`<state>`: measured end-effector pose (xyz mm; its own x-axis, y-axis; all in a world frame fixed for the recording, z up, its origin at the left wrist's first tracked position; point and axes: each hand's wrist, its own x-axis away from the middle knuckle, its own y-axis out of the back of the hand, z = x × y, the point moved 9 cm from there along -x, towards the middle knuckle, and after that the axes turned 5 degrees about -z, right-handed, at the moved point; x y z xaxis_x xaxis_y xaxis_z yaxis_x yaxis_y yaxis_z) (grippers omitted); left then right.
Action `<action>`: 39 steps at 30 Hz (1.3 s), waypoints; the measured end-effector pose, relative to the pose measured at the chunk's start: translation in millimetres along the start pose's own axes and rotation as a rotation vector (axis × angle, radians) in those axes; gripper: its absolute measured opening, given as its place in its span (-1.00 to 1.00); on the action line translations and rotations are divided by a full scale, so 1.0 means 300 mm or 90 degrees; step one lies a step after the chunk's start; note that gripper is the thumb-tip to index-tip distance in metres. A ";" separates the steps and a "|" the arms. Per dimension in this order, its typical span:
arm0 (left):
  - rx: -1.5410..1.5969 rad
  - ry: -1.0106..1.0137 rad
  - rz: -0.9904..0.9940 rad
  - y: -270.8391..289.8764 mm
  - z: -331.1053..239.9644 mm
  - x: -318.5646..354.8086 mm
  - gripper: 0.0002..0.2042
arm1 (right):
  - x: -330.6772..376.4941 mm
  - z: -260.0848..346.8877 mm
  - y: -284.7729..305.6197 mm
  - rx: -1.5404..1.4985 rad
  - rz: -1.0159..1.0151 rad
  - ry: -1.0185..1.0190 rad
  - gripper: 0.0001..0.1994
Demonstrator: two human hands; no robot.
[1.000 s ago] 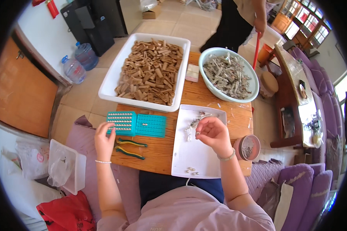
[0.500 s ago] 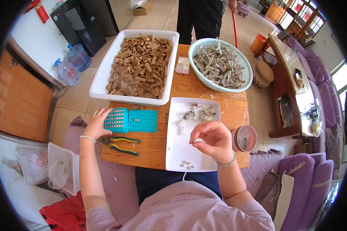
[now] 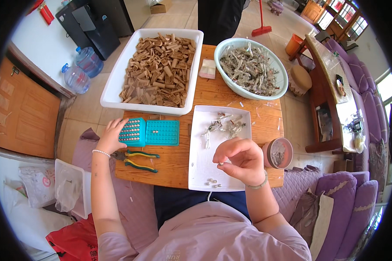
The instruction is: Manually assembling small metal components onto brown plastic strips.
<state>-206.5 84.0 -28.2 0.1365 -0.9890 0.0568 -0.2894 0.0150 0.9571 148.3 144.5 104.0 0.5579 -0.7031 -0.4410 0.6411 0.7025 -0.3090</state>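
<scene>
My left hand grips the left side of a teal block, fingers at its far edge and thumb at its near corner. Rows of small silver round pieces sit in its holes. Joined to its right is a flat teal grid with a couple of silver pieces in it. Over a white shallow tray, my right hand pinches a small silver bead-like piece between thumb and forefinger. Several similar beads lie at the tray's near end, and clear plastic-wrapped bits at its far end.
Pliers with green-yellow handles lie below the teal block. A large white tub of brown pieces and a pale basin of wrapped bits stand behind. A pink round tin is at right. Another person stands beyond the table.
My right hand's fingers have curled in slightly around the small piece. My left hand keeps its grip on the block. Beyond the table, the person has shifted left and the red broom's head now shows.
</scene>
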 end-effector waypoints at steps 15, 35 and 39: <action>0.516 -0.296 -0.298 0.330 -0.778 0.214 -0.64 | 0.055 0.000 -0.076 -0.173 0.005 -0.116 -0.80; 0.754 -0.359 -0.407 0.279 -0.915 0.305 -0.72 | 0.095 0.057 -0.096 -0.044 -0.038 -0.081 -0.82; 0.753 -0.369 -0.415 0.281 -0.916 0.311 -0.74 | 0.094 0.061 -0.102 -0.041 -0.037 -0.091 -0.82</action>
<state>42.1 33.3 136.0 0.2355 -0.6975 -0.6768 -0.9563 -0.2906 -0.0332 154.0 101.2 116.4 0.5925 -0.7483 -0.2982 0.6420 0.6623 -0.3863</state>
